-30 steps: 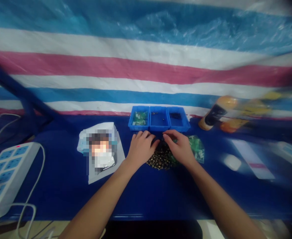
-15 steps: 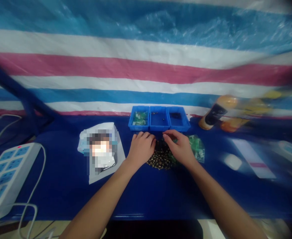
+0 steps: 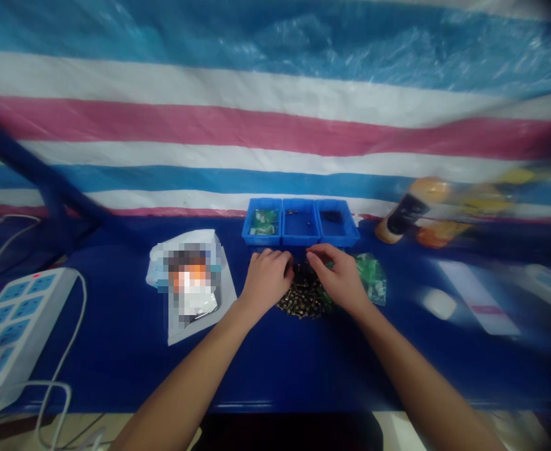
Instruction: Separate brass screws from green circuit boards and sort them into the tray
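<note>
Many brass-coloured parts (image 3: pixel 306 302) heaped between left hand (image 3: pixel 267 279) (curled) and right hand (image 3: pixel 340 272) (narrow pinch), near of blue trays (image 3: pixel 300 237); anything held: cannot tell. Risk: either hand brushing sideways could scatter parts.

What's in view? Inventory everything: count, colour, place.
Striped sheet: 1, multicoloured, behind
Frame: 1, blue, left
Table: 1, blue, centre
Trays: 3, blue, back
Packets: several, green, left tray
Bits: several, dark, other trays
Parts pile: 1, brass, centre
Packaging: uncountable, green, beside pile
Wrapping: uncountable, white, left
Power strip: 1, white, left
Cables: several, white, left
Bottle: 1, orange, back right
Blurred items: uncountable, yellow, right
Rounded object: 1, white, right
Flat panel: 1, white, right
Blurred block: 1, white, far right
Left hand: 1, bare, centre
Right hand: 1, bare, centre
</note>
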